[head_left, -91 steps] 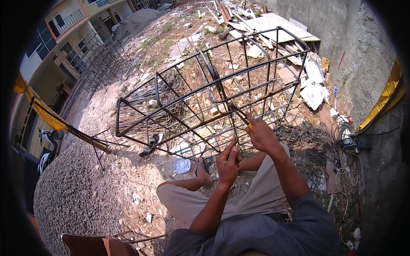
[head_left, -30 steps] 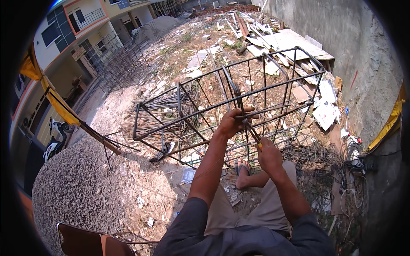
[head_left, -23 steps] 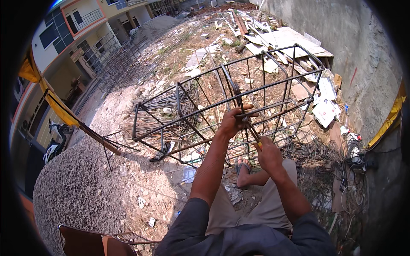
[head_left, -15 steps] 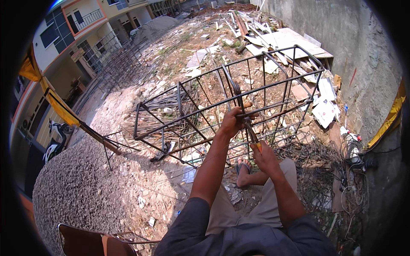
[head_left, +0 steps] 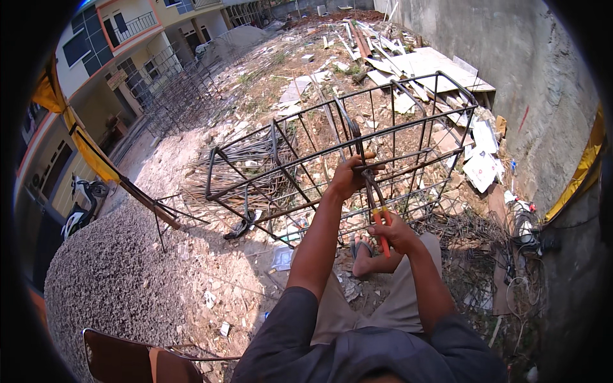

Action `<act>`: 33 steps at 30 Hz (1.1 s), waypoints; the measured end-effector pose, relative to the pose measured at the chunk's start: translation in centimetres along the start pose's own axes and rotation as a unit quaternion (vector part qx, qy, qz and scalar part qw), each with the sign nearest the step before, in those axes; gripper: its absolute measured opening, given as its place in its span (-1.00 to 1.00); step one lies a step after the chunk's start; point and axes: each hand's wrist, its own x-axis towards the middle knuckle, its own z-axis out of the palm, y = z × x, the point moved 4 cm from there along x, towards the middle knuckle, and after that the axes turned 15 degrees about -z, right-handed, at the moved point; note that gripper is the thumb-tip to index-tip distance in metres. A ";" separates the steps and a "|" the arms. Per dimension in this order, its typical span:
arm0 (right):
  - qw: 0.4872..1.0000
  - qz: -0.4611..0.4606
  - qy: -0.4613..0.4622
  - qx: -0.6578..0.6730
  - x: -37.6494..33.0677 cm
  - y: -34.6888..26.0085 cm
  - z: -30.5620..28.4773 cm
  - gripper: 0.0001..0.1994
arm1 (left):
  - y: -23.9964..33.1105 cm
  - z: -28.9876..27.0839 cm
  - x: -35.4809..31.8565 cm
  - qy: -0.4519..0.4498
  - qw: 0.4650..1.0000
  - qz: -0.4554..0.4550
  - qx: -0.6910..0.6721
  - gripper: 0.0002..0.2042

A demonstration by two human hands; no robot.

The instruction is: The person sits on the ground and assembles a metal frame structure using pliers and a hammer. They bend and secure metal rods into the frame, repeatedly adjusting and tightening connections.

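Observation:
A long cage of dark steel rebar spans the middle of the view at waist height, made of lengthwise bars joined by square stirrups. My left hand is wrapped around a cage bar near the thick doubled stirrups, with one finger stretched along it. In my right hand is a pair of pincers with red-orange handles and yellow bands. Their handles are spread slightly apart, and the jaws reach up to the bar beside my left fingers. Whether the jaws grip a tie wire is too small to tell.
Bundled steel rods lie behind the cage's left end. A gravel heap rises at left, near a brown chair. Tangled wire and boards lie along the concrete wall. A yellow tarp hangs from a pole.
My right hand has turned, and the pincers' handles now stand out, spread and pointing down. The cage's left end sits slightly farther right in view. My left hand stays at the same bar.

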 end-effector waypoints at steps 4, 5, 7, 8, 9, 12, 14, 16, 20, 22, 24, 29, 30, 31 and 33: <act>0.883 -0.128 0.198 -0.406 -2.8 -2.9 -0.4 -0.50 | -0.3 0.8 0.0 0.003 1.000 0.004 -0.023 -0.55; 0.857 -0.111 0.221 -0.453 -3.2 -3.6 0.1 -0.49 | -0.3 1.1 0.0 0.002 1.000 0.003 -0.028 -0.55; 0.779 -0.125 0.232 -0.569 -3.5 -4.0 0.0 -0.50 | -0.2 1.6 0.2 0.016 0.999 0.009 -0.033 -0.55; 0.734 -0.132 0.236 -0.623 -3.6 -4.2 0.1 -0.51 | -0.2 1.7 0.2 0.023 0.999 0.012 -0.035 -0.56; 0.738 -0.140 0.253 -0.610 -3.5 -4.3 0.5 -0.59 | -0.1 1.8 0.1 0.023 0.999 0.008 -0.023 -0.55; 0.839 -0.049 0.197 -0.505 -2.6 -3.7 -0.6 -0.61 | 0.0 1.7 0.1 0.026 1.000 0.008 -0.016 -0.54; 0.938 -0.023 0.130 -0.320 -2.5 -2.2 -1.1 -0.62 | -0.3 1.5 0.4 0.021 0.999 0.016 -0.034 -0.55; 0.994 0.071 0.079 0.009 -2.2 -1.7 -0.5 -0.61 | -0.2 1.7 -0.3 0.018 0.999 0.018 -0.038 -0.55; 0.904 0.076 -0.005 0.420 -2.1 0.4 1.2 -0.58 | 0.1 1.9 -0.6 0.005 0.999 0.017 -0.045 -0.52; 0.945 0.053 0.060 0.318 -2.3 0.6 0.7 -0.53 | -0.2 1.3 0.1 -0.005 1.000 0.013 -0.028 -0.51; 0.984 0.004 0.107 0.140 -2.6 -0.2 0.9 -0.47 | -0.3 1.3 0.4 -0.012 0.999 0.012 -0.032 -0.51; 0.988 -0.030 0.121 -0.086 -2.6 -2.2 1.1 -0.38 | -0.3 0.9 0.2 -0.014 0.999 0.026 -0.028 -0.50; 0.990 -0.018 0.116 -0.073 -2.6 -1.8 0.5 -0.39 | -0.4 1.0 0.3 -0.019 0.999 0.027 -0.030 -0.50; 0.995 0.000 0.099 -0.022 -2.4 -1.5 0.0 -0.44 | -0.3 1.0 0.3 -0.022 0.999 0.030 -0.032 -0.50; 0.994 0.037 0.062 0.081 -2.3 -0.9 -1.0 -0.53 | 0.0 0.9 0.3 -0.006 0.999 0.047 -0.026 -0.51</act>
